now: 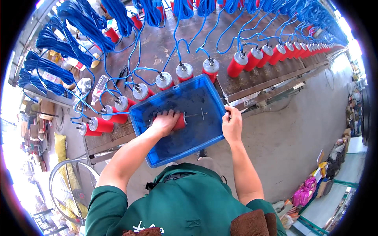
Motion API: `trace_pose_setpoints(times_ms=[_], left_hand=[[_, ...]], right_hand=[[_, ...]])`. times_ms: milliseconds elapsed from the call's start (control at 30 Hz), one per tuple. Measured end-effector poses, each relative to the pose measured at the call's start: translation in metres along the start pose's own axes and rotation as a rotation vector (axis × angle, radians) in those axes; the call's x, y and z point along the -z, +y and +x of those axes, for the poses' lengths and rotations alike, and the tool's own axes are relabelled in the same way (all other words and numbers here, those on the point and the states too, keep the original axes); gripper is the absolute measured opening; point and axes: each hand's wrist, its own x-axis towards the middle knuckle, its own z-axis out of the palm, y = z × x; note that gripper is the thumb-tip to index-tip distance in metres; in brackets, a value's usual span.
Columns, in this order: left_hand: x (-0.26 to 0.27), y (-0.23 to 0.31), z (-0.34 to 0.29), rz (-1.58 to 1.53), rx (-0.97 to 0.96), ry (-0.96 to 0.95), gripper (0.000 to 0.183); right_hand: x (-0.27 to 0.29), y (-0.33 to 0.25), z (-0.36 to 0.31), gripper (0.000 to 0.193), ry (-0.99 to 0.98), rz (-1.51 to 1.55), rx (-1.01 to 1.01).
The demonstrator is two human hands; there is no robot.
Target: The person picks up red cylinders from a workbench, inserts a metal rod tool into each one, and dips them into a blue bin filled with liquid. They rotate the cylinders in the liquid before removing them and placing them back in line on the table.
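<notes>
My left hand reaches into a blue plastic tub and is wrapped over a red cylinder lying on its side. A thin metal rod with a short crossbar extends from the cylinder's right end. What looks like murky water surrounds it. At the tub's right rim, my right hand has its fingers curled and pinched together. Whatever lies between those fingertips is too small to make out. Just beyond the tub's far edge stand red cylinders with grey metal caps, joined to blue cables.
A long brown table carries a row of similar capped cylinders on the right. Coiled blue cables hang along its far side. A clear plastic bottle lies at left. A caged fan stands lower left.
</notes>
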Motion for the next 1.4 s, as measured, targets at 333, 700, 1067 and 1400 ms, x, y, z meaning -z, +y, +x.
trace_pose_setpoints(times_ms=[333, 700, 1067, 1400], left_hand=[[0.109, 0.011, -0.049, 0.163, 0.053, -0.24, 0.11], [0.137, -0.007, -0.124, 0.241, 0.0, -0.051, 0.106], [0.064, -0.032, -0.188, -0.204, 0.162, 0.262, 0.107], [0.043, -0.049, -0.192, -0.18, 0.168, 0.32, 0.103]], right_hand=[[0.016, -0.034, 0.005, 0.025, 0.102, -0.167, 0.312], [-0.035, -0.088, 0.031, 0.048, -1.016, 0.118, 0.173], [-0.084, -0.132, -0.006, 0.012, -0.479, -0.044, 0.772], [-0.091, -0.138, -0.005, 0.048, -1.136, 0.609, -0.174]])
